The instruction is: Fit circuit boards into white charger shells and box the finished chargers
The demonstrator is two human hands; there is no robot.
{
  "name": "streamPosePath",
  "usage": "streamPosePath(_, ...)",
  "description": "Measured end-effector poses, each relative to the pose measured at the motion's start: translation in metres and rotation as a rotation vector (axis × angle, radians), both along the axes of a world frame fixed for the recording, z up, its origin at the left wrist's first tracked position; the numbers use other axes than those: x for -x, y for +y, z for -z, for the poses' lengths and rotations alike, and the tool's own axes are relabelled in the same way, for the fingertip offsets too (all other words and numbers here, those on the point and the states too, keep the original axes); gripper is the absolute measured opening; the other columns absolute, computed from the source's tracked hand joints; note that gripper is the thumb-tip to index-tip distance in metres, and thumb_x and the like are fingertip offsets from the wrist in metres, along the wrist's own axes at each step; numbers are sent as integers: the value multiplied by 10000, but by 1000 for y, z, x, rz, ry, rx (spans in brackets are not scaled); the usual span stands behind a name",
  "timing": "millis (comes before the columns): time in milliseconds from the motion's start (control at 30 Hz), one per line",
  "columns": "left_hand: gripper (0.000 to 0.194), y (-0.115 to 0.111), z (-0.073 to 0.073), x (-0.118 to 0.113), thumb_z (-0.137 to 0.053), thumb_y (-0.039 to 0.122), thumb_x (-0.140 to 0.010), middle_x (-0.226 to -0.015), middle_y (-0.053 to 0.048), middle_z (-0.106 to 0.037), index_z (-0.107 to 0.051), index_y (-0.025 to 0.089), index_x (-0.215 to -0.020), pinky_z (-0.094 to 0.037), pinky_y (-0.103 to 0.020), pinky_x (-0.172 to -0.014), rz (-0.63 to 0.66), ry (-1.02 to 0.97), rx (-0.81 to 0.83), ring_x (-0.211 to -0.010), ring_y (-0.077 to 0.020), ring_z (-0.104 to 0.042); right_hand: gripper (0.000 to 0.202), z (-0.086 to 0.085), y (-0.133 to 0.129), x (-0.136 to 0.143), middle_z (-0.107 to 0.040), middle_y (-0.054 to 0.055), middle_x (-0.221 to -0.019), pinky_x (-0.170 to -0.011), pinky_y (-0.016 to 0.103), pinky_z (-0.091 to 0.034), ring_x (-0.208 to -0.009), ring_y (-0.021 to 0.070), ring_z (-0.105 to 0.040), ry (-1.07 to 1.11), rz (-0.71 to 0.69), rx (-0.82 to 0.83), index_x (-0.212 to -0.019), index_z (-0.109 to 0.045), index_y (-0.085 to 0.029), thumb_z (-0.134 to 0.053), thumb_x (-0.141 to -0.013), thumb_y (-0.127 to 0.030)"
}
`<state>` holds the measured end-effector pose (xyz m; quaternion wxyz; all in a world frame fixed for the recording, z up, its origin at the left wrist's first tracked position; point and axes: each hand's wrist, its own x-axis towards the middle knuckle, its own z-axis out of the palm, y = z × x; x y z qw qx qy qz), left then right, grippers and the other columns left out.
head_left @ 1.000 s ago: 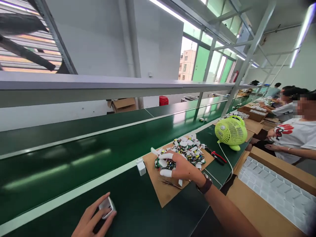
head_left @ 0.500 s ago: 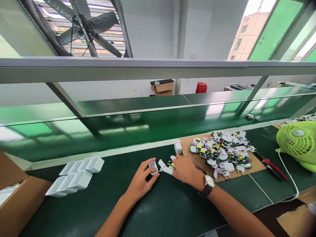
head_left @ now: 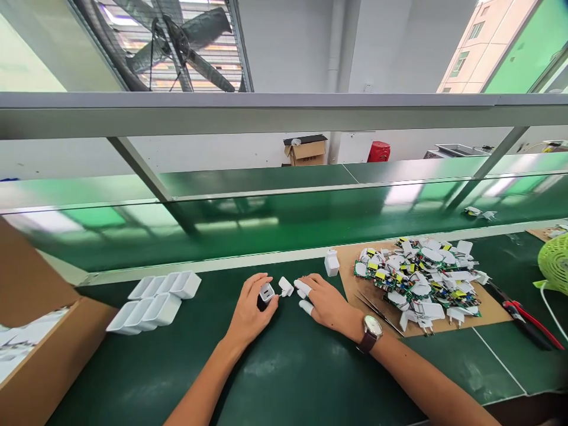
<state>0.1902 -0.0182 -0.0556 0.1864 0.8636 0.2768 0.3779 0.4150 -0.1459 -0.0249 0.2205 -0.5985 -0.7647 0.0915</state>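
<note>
My left hand (head_left: 252,305) grips a small white charger housing (head_left: 267,292) between thumb and fingers, with dark slots showing on the side facing me. Just right of it, a white plug piece (head_left: 286,287) lies on the green bench. My right hand (head_left: 322,300) rests beside that piece with thumb and fingers apart, white covers on several fingertips, and no object visible in it. Farther back, a white charger housing (head_left: 331,263) stands alone. To the right, a heap of circuit boards with white plug parts (head_left: 421,278) covers a brown cardboard sheet (head_left: 350,290).
Rows of white housings (head_left: 155,310) sit at left, beside an open cardboard box (head_left: 66,349) of white parts. Tweezers (head_left: 379,312) lie on the sheet's near edge. Red-and-black pliers (head_left: 526,316) and a green fan (head_left: 554,263) are at right. A metal rail (head_left: 284,112) crosses above.
The view has swung left. The circuit board by my right fingers is out of sight, and that hand has drawn away from the housing. The housing in my left hand now shows its slotted side.
</note>
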Motion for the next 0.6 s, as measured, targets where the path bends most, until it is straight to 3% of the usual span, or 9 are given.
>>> streamPosePath(100, 408, 0, -3, 3, -641, 290, -936, -1389, -120, -575, -559, 253, -1334, -535, -466, -1075, 83, 29, 41, -1277, -284, -608, 737, 4, -6, -17, -616, 123, -1400, -1152, 459, -478, -1352, 256, -529, 72, -57, -10, -1407, -561, -181, -447, -727, 78)
streamPosePath(200, 508, -7, -7, 1, -643, 267, -927, -1417, -114, -572, -505, 269, -1416, -522, -447, -1101, 186, 51, 79, -1304, -275, -597, 788, 0, -18, -30, -589, 124, -1444, -1175, 468, -455, -1375, 239, -525, 180, 23, -63, -1433, -539, -186, -395, -706, 80)
streamPosePath(333, 579, -15, -10, -2, -665, 239, -882, -1385, -110, -608, -491, 264, -1434, -545, -423, -1069, 306, 58, 105, -1256, -267, -629, 574, -13, -21, -13, -672, 109, -1299, -1120, 450, -491, -1279, 243, -571, 205, -6, -69, -1340, -610, -201, -447, -840, 28)
streamPosePath(467, 559, -14, -10, 2, -644, 239, -892, -1356, -109, -630, -492, 254, -1430, -546, -425, -1060, 288, 58, 114, -1216, -261, -654, 190, -18, -13, 8, -725, 92, -1097, -1070, 432, -513, -1213, 262, -598, 146, -84, 0, -1101, -711, -209, -567, -984, -171)
streamPosePath(533, 547, -13, -10, 4, -652, 266, -907, -1352, -112, -629, -489, 253, -1429, -542, -431, -1063, 257, 64, 116, -1211, -262, -656, 165, -16, -16, 5, -720, 99, -1111, -1044, 415, -529, -1175, 253, -626, 182, -54, -4, -1113, -708, -205, -600, -998, -253)
streamPosePath(600, 554, -13, -9, 4, -672, 298, -912, -1347, -116, -626, -482, 253, -1431, -550, -434, -1051, 257, 72, 136, -1196, -263, -662, 293, -14, -25, -3, -683, 132, -1248, -1062, 434, -520, -1214, 263, -618, 207, 5, -30, -1240, -660, -190, -657, -967, -294)
